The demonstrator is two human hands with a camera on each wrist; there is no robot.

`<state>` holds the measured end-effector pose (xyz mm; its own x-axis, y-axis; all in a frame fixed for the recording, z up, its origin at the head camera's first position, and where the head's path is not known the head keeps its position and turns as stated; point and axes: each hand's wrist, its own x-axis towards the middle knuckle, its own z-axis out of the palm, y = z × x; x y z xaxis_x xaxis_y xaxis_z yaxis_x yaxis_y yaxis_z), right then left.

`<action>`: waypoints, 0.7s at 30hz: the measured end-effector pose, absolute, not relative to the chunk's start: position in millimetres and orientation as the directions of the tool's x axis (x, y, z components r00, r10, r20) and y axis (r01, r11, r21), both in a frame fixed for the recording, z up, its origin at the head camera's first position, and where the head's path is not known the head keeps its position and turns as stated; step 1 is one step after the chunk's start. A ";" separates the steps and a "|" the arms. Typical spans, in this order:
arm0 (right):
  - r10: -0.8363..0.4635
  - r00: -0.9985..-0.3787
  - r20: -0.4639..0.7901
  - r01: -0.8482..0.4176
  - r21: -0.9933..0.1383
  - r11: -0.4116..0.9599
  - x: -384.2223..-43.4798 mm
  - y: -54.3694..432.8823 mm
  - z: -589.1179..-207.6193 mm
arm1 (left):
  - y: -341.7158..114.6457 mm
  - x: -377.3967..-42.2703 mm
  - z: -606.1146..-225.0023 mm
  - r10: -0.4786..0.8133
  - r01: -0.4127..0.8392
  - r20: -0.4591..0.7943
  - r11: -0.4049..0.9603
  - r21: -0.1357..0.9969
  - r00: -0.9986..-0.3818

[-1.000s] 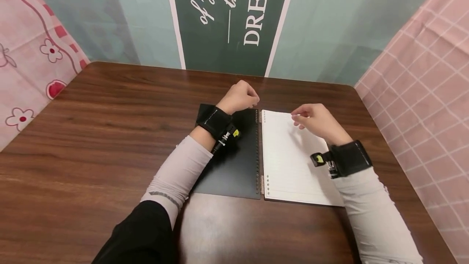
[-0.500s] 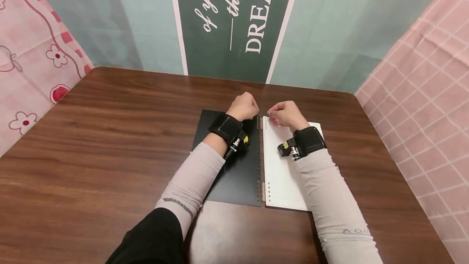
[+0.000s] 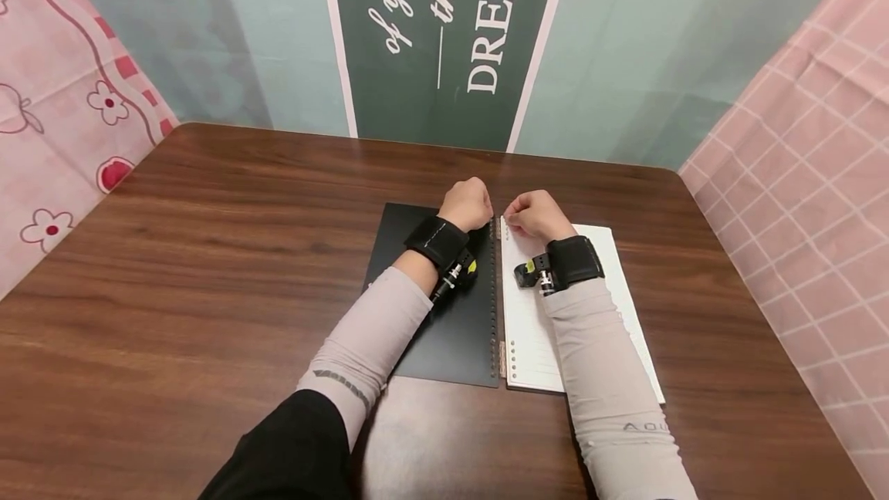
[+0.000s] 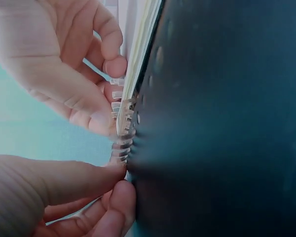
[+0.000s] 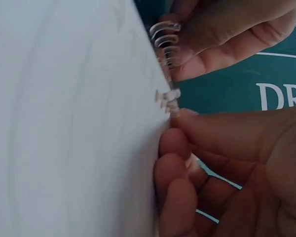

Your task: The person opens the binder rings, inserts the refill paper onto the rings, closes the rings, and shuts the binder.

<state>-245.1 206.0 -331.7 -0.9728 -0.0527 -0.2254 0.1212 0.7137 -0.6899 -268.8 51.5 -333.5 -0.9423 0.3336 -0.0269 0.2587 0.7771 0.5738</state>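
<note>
A loose-leaf notebook lies open, its black cover [image 3: 444,338] on the left and white lined pages [image 3: 531,330] on the right. Clear plastic binding rings [image 4: 122,145] run along the spine between them. At the far end of the spine, my left hand [image 3: 467,203] pinches the rings from the cover side, thumb against curled fingers. Just across from it, my right hand [image 3: 538,214] pinches the rings on the page side. In the right wrist view, some rings [image 5: 165,42] stand apart between the two hands. The fingertips partly hide the binding.
The notebook rests on a brown wooden table [image 3: 208,292]. Behind it hangs a pale green cloth with a dark lettered panel [image 3: 430,99]. Pink cloths stand at the left [image 3: 69,137] and right [image 3: 819,199] sides.
My right hand has moved left from above the pages to the spine and now pinches the rings. My left hand has shifted slightly nearer and to the right onto the binding.
</note>
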 end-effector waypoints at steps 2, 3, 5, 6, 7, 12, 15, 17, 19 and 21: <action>-0.067 -0.976 -0.207 0.096 -0.687 0.721 -245.8 205.2 -333.1 | 50.6 -268.1 -334.5 0.336 0.267 -0.018 0.779 0.568 -0.942; -0.072 -0.977 -0.201 0.088 -0.687 0.722 -246.2 204.9 -333.7 | 50.1 -267.8 -334.6 0.335 0.268 -0.016 0.780 0.565 -0.942; -0.084 -0.979 -0.187 0.070 -0.687 0.724 -246.6 204.2 -334.2 | 48.8 -267.3 -334.6 0.334 0.269 -0.012 0.781 0.564 -0.943; -0.087 -0.979 -0.186 0.067 -0.689 0.722 -247.1 204.1 -334.7 | 48.2 -267.2 -334.4 0.335 0.270 -0.012 0.780 0.565 -0.942; -0.090 -0.979 -0.185 0.064 -0.690 0.721 -247.3 204.0 -334.8 | 47.8 -267.2 -334.2 0.336 0.272 -0.011 0.779 0.565 -0.942; -0.092 -0.975 -0.201 0.074 -0.688 0.722 -248.1 204.7 -335.4 | 47.2 -269.2 -334.5 0.356 0.276 -0.028 0.770 0.576 -0.934; -0.075 -0.972 -0.222 0.105 -0.698 0.708 -247.4 205.5 -334.3 | 47.9 -272.0 -335.5 0.364 0.277 -0.038 0.770 0.574 -0.931; -0.058 -0.967 -0.246 0.140 -0.711 0.690 -246.7 205.9 -333.0 | 48.8 -274.1 -336.7 0.370 0.282 -0.043 0.774 0.567 -0.928; -0.048 -0.963 -0.265 0.162 -0.714 0.681 -246.2 206.0 -331.9 | 49.6 -275.4 -337.4 0.376 0.285 -0.051 0.776 0.563 -0.925; -0.050 -0.962 -0.268 0.161 -0.706 0.690 -246.2 206.2 -331.5 | 50.0 -276.0 -338.3 0.381 0.282 -0.060 0.774 0.567 -0.923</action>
